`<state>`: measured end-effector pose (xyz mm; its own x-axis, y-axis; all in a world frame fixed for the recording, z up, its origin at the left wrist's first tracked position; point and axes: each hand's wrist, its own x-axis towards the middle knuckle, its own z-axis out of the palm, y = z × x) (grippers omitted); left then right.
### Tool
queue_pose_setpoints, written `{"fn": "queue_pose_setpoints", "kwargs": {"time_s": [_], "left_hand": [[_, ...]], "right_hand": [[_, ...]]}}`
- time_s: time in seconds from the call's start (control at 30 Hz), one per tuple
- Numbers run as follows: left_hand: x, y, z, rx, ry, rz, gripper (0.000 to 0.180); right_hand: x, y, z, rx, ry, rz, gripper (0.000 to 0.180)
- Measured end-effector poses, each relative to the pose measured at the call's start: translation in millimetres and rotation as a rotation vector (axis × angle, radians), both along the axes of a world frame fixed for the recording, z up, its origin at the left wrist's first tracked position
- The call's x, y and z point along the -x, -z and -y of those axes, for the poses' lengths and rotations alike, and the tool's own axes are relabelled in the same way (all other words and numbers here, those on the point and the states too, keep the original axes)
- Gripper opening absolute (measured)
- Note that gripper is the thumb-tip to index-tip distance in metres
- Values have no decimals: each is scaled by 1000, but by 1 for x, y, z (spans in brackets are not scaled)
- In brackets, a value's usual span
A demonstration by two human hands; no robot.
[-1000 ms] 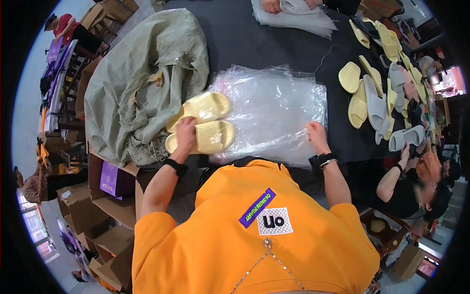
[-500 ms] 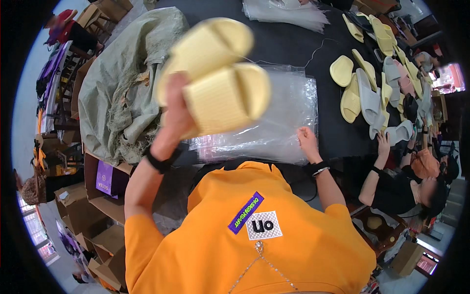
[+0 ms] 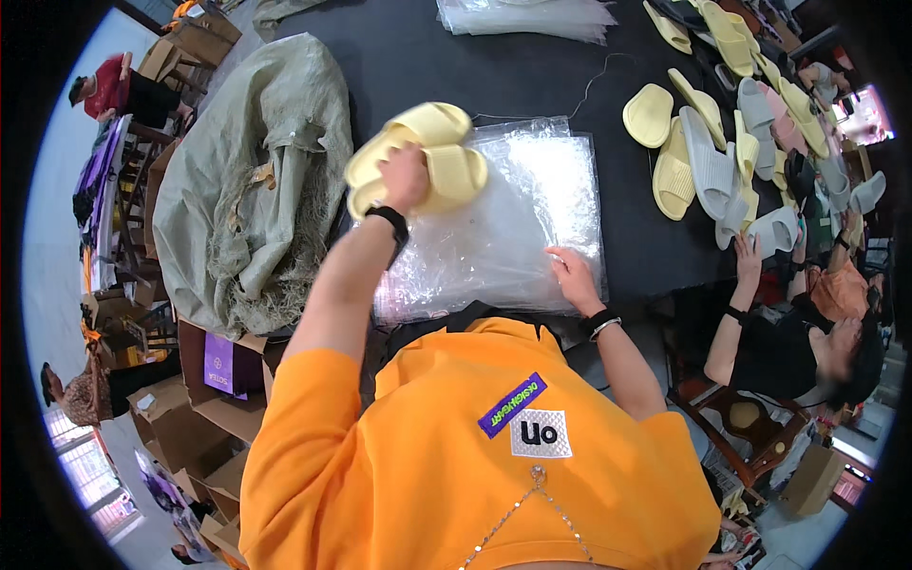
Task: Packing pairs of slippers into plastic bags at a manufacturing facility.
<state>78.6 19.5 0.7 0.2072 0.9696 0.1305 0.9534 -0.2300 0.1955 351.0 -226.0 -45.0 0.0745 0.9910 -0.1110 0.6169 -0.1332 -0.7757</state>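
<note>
head view: the left hand (image 3: 407,178) is closed around a pair of pale yellow slippers (image 3: 458,174), set side by side with toe and heel ends clear of the fingers. the pair is located above the left upper part of a stack of clear plastic bags (image 3: 494,256); contact with the stack cannot be determined. the right hand (image 3: 576,282) is at the lower right portion of the stack, fingers partly extended; whether it grips a bag cannot be told. the stack lies on a black tabletop (image 3: 408,57). a grey-green sack (image 3: 266,180) with a frayed lower edge is positioned to the left. loose yellow, grey and pink slippers (image 3: 674,171) occupy the right side, where a co-worker's hand (image 3: 748,256) is beside a grey slipper (image 3: 775,231).
</note>
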Motion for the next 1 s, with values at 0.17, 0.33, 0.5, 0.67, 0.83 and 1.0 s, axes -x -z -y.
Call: {"fn": "queue_pose_setpoints", "kwargs": {"time_s": [0.17, 0.33, 0.5, 0.67, 0.83, 1.0], "left_hand": [[4, -85, -7, -227, 114, 51, 19], [-61, -76, 96, -124, 506, 115, 14], [-16, -1, 127, 81, 327, 152, 20], [128, 37, 123, -60, -29, 175, 24], [162, -32, 88, -133, -142, 73, 18], [61, -133, 87, -193, 250, 244, 22]], "right_hand": [[3, -33, -11, 218, 65, -318, 47], [0, -49, -24, 146, 13, -184, 58], [-13, -39, -23, 102, 6, -161, 63], [-12, -41, -25, 102, -19, -152, 62], [-4, -89, -26, 163, -65, -76, 57], [-9, -95, -7, 82, -53, -39, 49]]}}
